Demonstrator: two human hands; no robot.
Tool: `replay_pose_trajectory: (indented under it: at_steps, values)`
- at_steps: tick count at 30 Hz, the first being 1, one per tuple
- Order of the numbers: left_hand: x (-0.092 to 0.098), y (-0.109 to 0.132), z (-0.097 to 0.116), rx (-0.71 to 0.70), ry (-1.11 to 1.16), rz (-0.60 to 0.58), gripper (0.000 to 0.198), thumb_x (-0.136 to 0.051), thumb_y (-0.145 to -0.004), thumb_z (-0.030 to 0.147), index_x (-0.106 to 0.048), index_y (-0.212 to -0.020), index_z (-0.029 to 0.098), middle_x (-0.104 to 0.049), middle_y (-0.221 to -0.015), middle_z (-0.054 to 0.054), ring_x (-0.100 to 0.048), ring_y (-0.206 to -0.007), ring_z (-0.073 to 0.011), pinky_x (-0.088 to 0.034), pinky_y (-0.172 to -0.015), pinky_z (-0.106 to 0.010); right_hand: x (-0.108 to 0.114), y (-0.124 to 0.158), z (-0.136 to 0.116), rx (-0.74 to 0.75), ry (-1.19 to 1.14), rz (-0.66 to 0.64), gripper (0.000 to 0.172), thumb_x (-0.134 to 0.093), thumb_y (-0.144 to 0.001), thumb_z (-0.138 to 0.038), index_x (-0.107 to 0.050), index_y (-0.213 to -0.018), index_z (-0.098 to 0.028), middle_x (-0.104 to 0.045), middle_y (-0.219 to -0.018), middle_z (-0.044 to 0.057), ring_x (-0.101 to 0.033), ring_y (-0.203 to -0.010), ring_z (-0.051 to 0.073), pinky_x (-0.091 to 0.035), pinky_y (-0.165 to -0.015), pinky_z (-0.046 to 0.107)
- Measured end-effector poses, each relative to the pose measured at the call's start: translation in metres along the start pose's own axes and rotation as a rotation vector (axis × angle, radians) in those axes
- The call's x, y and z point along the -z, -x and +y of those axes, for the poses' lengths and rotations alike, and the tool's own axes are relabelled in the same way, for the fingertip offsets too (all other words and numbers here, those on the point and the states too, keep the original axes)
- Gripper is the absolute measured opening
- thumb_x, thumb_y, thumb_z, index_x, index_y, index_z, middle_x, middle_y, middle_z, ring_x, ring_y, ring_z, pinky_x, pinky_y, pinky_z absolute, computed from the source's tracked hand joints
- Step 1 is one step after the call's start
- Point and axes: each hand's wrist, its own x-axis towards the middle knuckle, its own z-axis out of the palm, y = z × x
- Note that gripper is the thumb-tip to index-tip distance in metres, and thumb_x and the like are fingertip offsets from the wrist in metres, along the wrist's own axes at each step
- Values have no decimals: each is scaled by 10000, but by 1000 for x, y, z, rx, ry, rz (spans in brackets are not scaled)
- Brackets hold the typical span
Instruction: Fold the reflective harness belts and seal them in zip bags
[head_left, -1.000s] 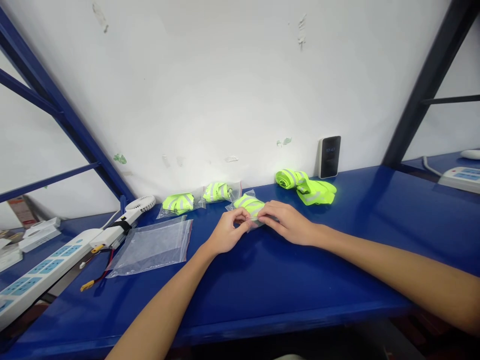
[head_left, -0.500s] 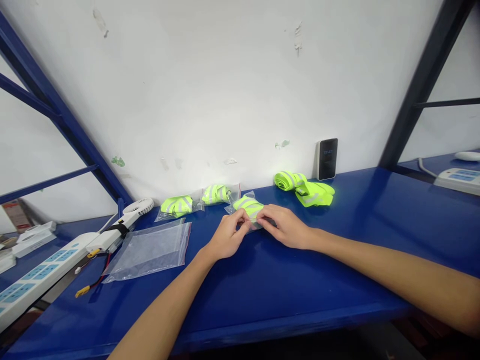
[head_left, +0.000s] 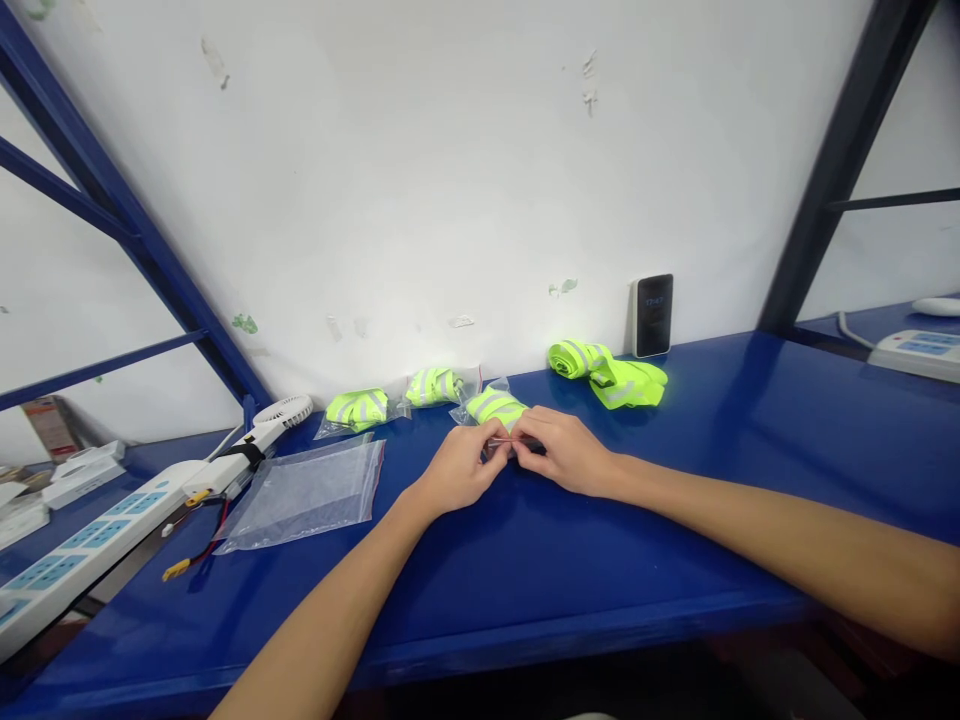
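Observation:
A clear zip bag with a folded neon-yellow reflective strap (head_left: pixel 495 404) inside lies on the blue table in front of me. My left hand (head_left: pixel 466 464) pinches the near edge of this bag between thumb and fingers. From the other side my right hand (head_left: pixel 564 450) pinches the same reddish edge, the fingertips of both hands almost meeting. My fingers hide part of the bag's mouth. Left of it, by the wall, are two more bagged neon straps, one bag (head_left: pixel 435 386) nearer and another bag (head_left: pixel 357 409) farther left.
Flat empty zip bags (head_left: pixel 307 495) lie at the left beside a small white fan (head_left: pixel 283 410), a power strip (head_left: pixel 112 530) and a cable with yellow connectors (head_left: pixel 177 569). Loose neon straps (head_left: pixel 626 382) and a dark-screened device (head_left: pixel 653 316) stand along the wall at right.
My fingertips have drawn closer together along the bag's edge, and its reddish line now shows between them. The view has shifted slightly; the other things stay where they were.

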Motion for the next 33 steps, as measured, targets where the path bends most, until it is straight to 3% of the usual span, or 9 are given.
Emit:
replay_pose_trajectory:
  at_steps: [10, 16, 22, 25, 33]
  values:
    - [17, 2, -4, -40, -151, -32, 230, -397, -987, 325, -564, -891, 199, -647, -797, -19, -573, -724, -166, -375, -693, -275, 10, -13, 4, 156, 128, 109, 122, -557, -836, -162, -575, -721, -199, -620, -699, 24, -478, -670, 171, -355, -653, 303]
    - [38, 4, -12, -26, -253, -10, 251, -374, -997, 330, -553, -881, 197, -610, -764, -17, -557, -728, -177, -376, -710, -293, 17, -18, 17, 147, 178, 136, 131, -563, -830, -168, -586, -702, -190, -609, -661, 19, -487, -659, 163, -331, -651, 313]
    - [49, 4, -21, -73, -248, 92, 239, -402, -986, 325, -554, -859, 192, -621, -873, -55, -550, -884, -209, -411, -822, -331, 25, -16, 27, 142, 72, 179, 222, -567, -871, -213, -551, -650, -194, -573, -634, 21, -476, -623, 158, -359, -622, 302]
    - [50, 5, -25, -78, -248, 103, 228, -415, -980, 314, -555, -848, 192, -607, -881, -56, -526, -937, -216, -412, -849, -338, 28, -13, 29, 135, -29, 114, 267, -548, -922, -279, -559, -671, -190, -576, -659, 28, -489, -625, 154, -383, -605, 286]
    - [41, 6, -30, -4, -256, 56, 253, -415, -975, 347, -514, -804, 189, -552, -793, -28, -520, -773, -184, -387, -732, -307, 36, -17, 41, 74, 13, -165, 348, -421, -990, -413, -513, -742, -187, -517, -707, 19, -456, -639, 152, -359, -595, 273]
